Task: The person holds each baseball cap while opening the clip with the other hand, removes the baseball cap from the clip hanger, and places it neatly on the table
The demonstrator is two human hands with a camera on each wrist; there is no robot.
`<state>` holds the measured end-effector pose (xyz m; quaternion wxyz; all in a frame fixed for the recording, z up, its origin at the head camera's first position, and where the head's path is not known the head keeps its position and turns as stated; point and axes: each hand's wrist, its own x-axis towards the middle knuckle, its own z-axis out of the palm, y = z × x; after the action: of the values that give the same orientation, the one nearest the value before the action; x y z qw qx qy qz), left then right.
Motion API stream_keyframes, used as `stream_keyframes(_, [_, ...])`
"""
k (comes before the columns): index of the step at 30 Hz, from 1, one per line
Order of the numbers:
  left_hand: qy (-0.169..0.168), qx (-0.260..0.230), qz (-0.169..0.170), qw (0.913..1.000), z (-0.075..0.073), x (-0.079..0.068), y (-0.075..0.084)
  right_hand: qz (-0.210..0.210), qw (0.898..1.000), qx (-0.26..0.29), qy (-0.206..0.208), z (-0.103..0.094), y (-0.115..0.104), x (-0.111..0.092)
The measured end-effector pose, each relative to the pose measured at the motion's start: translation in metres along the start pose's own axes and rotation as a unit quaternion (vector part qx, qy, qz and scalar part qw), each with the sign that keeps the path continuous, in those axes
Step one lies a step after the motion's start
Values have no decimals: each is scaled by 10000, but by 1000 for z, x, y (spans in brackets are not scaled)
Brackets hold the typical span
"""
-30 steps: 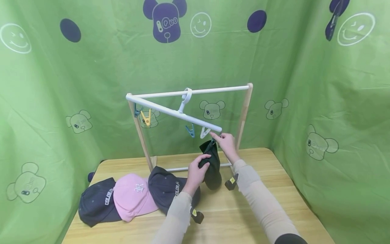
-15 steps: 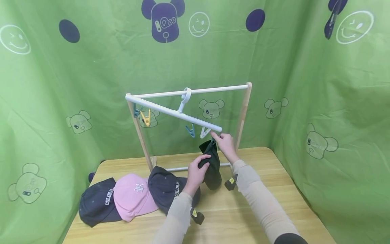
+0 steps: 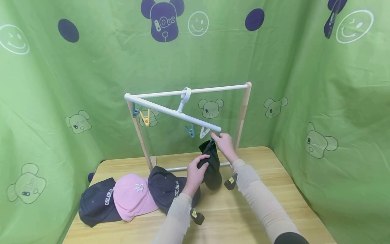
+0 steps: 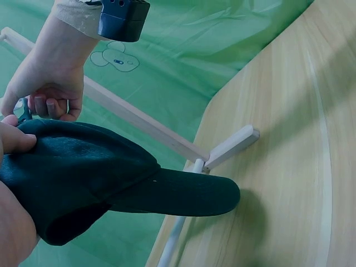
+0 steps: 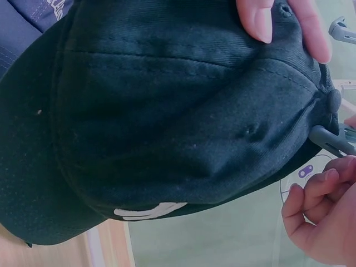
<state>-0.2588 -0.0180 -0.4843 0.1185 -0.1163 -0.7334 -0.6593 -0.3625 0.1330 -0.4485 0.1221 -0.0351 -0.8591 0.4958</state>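
A dark green cap [image 3: 213, 174] hangs brim down beneath the low right end of a white hanger [image 3: 198, 121]. My left hand [image 3: 195, 173] grips its side, thumb and fingers on the cloth. At the cap's upper edge, my right hand [image 3: 225, 145] pinches a grey-blue clothespin [image 5: 332, 140] between thumb and fingers. The right wrist view shows the clothespin's tips at the edge of the cap. Beside that hand, a white clothespin [image 3: 204, 132] and a blue clothespin [image 3: 190, 131] dangle from the hanger with nothing in them.
The hanger hooks onto the top bar [image 3: 219, 89] of a rack with wooden posts [image 3: 243, 117]. A yellow clothespin [image 3: 145, 118] and a teal one hang at its left end. On the table [image 3: 243, 217] lie a navy cap [image 3: 94, 205], a pink cap [image 3: 129, 200] and another navy cap [image 3: 161, 188].
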Motion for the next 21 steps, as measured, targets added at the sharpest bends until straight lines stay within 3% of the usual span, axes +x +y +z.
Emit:
stream_keyframes(3, [7, -7, 32, 10000, -1, -1, 3, -4, 10000, 21, -15, -1, -1, 0])
stream_keyframes(10, [163, -86, 12, 9998, 7, 7, -31, -10, 10000, 39, -77, -1, -1, 1])
stream_keyframes(21, [185, -104, 177, 9996, 4, 6, -30, 46, 9998, 98, -166, -3, -5, 0])
